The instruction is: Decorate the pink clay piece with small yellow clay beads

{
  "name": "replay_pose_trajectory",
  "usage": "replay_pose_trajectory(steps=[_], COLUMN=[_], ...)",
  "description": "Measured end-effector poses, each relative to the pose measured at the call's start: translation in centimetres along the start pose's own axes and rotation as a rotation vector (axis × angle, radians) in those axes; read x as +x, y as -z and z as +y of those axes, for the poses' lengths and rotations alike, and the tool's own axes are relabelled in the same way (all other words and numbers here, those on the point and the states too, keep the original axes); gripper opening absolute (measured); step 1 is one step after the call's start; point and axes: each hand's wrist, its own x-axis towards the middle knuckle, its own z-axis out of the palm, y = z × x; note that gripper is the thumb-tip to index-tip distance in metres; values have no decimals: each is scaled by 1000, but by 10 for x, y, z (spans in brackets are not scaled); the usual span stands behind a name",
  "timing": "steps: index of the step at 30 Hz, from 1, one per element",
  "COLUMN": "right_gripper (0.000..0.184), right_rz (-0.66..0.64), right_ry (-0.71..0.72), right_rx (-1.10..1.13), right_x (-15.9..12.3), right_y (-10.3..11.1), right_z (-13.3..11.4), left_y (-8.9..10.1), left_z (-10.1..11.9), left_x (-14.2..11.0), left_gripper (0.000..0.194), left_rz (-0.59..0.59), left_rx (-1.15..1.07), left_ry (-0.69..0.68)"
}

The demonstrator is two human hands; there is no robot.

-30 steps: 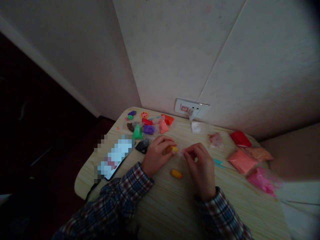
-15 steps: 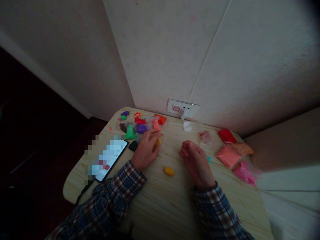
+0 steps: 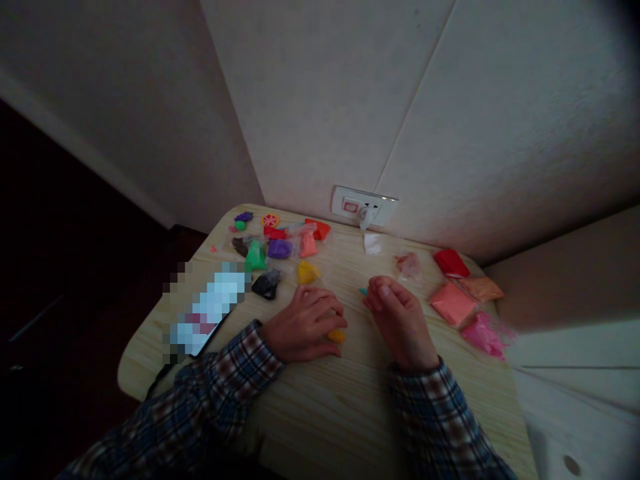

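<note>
A small yellow oval clay piece (image 3: 337, 335) with a bumpy-looking surface lies on the wooden table. My left hand (image 3: 307, 325) reaches over it from the left, thumb and fingers apart on either side of the piece. To the right, my right hand (image 3: 400, 320) is raised a little with its fingers closed. The teal tip of a thin tool (image 3: 363, 291) pokes out at its fingertips; the rest is hidden by the hand.
Beyond my left hand lie clay bags: yellow (image 3: 308, 272), black (image 3: 267, 285), green (image 3: 256, 255) and purple (image 3: 280, 249). A phone (image 3: 210, 310) lies at left. More bags, including a salmon one (image 3: 453, 303), lie at right. A wall socket (image 3: 365, 207) is behind.
My left hand has moved from the yellow bag down and right to the yellow clay piece. The teal tool's tip now shows left of my right fingertips; earlier, teal showed right of that hand.
</note>
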Motion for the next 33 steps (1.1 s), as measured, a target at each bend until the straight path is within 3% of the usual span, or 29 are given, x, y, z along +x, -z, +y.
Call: replay_pose_trajectory(steps=[3,9,12,21,33], right_gripper=[32,38,39,24,24], right_rz=[-39,-117,-160,-185,-167], right_ry=[22,104,141,185,177], right_rx=[-39,-94,-147,-282,-290], right_x=[-4,-10,-13,-21,-22], right_y=[5,4,0,-11,-17], right_z=[-1,1,2,1,4], left_y=[2,14,17,14,8], left_z=[3,3,5,7,7], left_x=[0,6,9,11,10], left_gripper=[14,12,12,14,31], left_rz=[-81,178,234,272,245], left_rx=[-32,-357,-487,-724,-981], left_ry=[84,205,248,331,478])
